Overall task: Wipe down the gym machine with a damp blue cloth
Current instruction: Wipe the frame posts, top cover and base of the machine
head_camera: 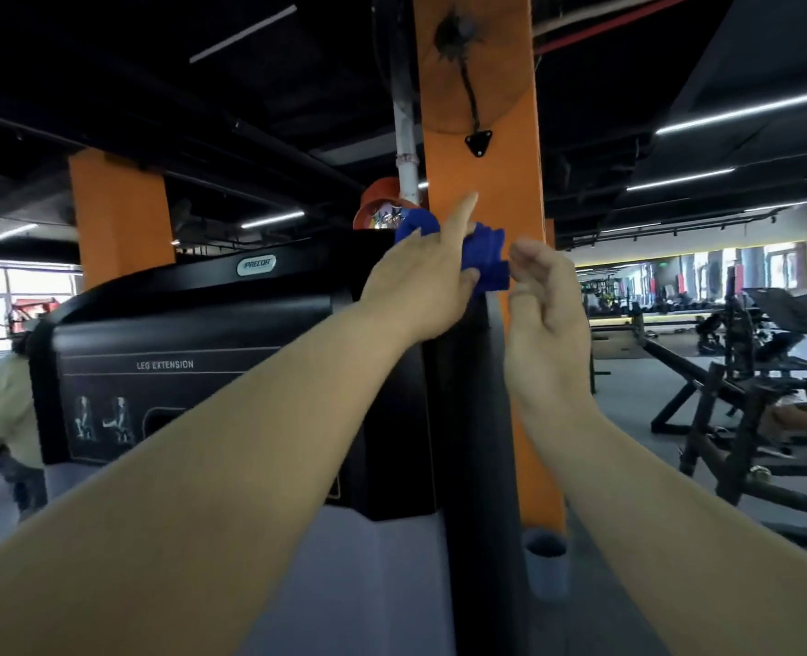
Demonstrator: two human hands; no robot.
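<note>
A black leg extension machine (193, 333) fills the left and middle of the head view, its shroud marked PRECOR. At its top right corner a bunched blue cloth (486, 258) is held up. My left hand (420, 286) grips the cloth, its index finger pointing straight up. My right hand (546, 295) is just right of the cloth with curled fingers, pinching the cloth's right edge.
An orange pillar (482, 149) rises right behind the machine, and another orange pillar (119, 215) stands at the left. A person (3, 419) in a pale top is at the far left. Benches and racks (747, 371) crowd the right side.
</note>
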